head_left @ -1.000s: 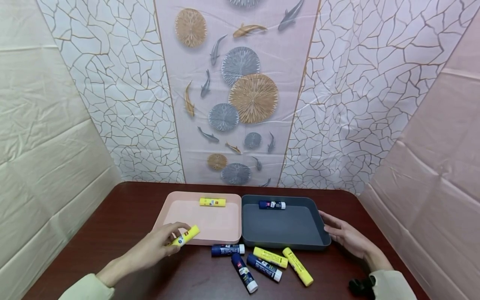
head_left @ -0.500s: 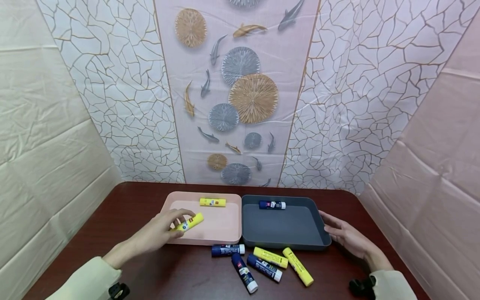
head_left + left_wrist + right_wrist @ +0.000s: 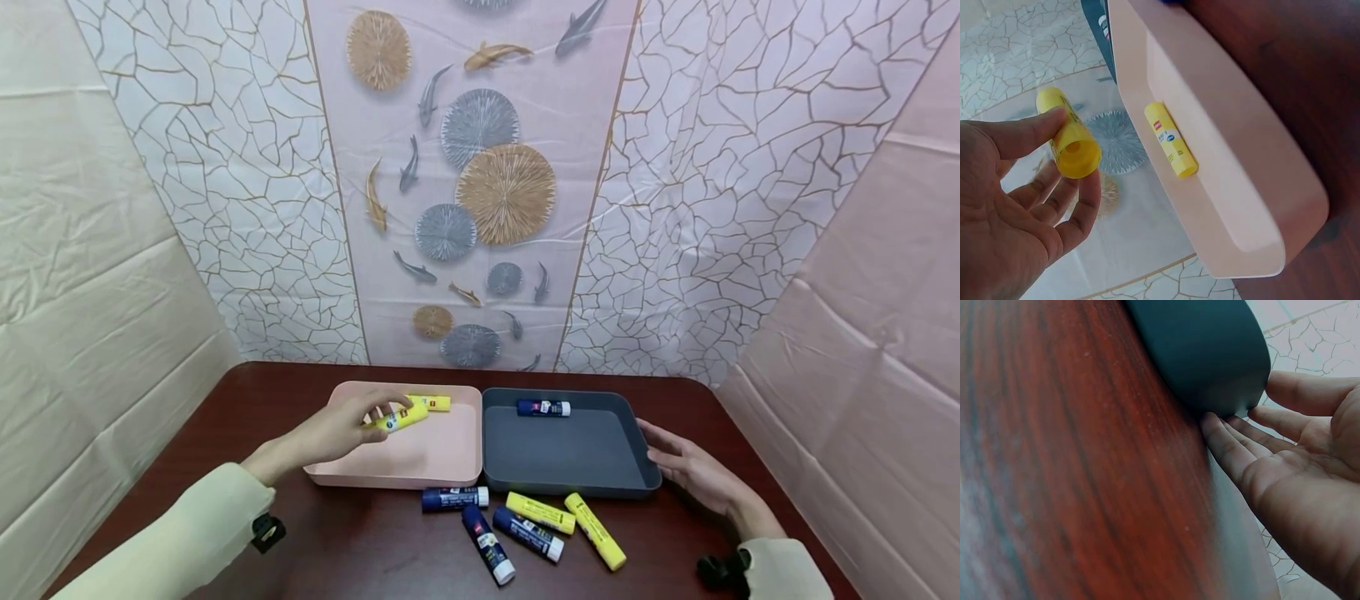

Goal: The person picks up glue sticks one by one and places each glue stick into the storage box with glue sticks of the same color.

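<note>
My left hand (image 3: 337, 429) pinches a yellow glue stick (image 3: 402, 417) between thumb and fingers, held above the pink tray (image 3: 442, 457). In the left wrist view, the open-ended base of that stick faces the camera. A second yellow glue stick (image 3: 1171, 140) lies inside the pink tray along its far side, partly covered by the held one in the head view. My right hand (image 3: 701, 475) rests at the right end of the dark grey tray (image 3: 577, 454), its extended fingers touching the outer wall. Inside that tray lies a navy glue stick (image 3: 542, 408) with a white cap.
In front of the trays, loose on the brown table (image 3: 360, 550), lie three navy glue sticks, one being (image 3: 487, 546), and two yellow ones, such as the yellow glue stick (image 3: 595, 531). The trays stand side by side. Patterned cloth (image 3: 480, 292) hangs behind the table.
My left hand has carried the yellow glue stick forward and right, from the pink tray's near left corner to above its inside. The right hand has stayed at the dark tray.
</note>
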A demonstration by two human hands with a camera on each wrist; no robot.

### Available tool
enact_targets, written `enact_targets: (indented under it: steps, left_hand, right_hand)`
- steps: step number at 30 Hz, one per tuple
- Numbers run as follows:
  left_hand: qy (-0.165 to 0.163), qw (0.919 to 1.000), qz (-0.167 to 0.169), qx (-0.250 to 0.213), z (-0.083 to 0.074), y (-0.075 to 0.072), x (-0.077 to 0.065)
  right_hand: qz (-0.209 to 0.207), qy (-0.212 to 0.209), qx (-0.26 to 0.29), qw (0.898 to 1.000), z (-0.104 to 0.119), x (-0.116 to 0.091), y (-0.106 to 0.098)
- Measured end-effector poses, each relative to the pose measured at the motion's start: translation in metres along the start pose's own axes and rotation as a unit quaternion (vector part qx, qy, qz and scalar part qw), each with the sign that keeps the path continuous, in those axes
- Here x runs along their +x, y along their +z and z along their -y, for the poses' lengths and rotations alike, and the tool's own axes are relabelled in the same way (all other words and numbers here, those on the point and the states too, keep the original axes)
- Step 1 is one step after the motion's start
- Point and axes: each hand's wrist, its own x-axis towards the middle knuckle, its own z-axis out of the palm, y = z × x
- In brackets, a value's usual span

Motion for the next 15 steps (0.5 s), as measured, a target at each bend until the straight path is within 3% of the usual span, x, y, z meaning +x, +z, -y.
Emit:
enact_targets:
  steps: [5, 15]
  left_hand:
    - [0.023, 0.9996, 0.008, 0.012, 0.007, -0.004, 0.011]
    - [-0.030, 0.9975, 0.063, 0.003, 0.017, -0.008, 0.028]
  right_hand:
    - [0.000, 0.000, -0.001, 1.000, 0.001, -0.001, -0.001]
    - [-0.003, 0.007, -0.006, 1.000, 0.002, -0.002, 0.001]
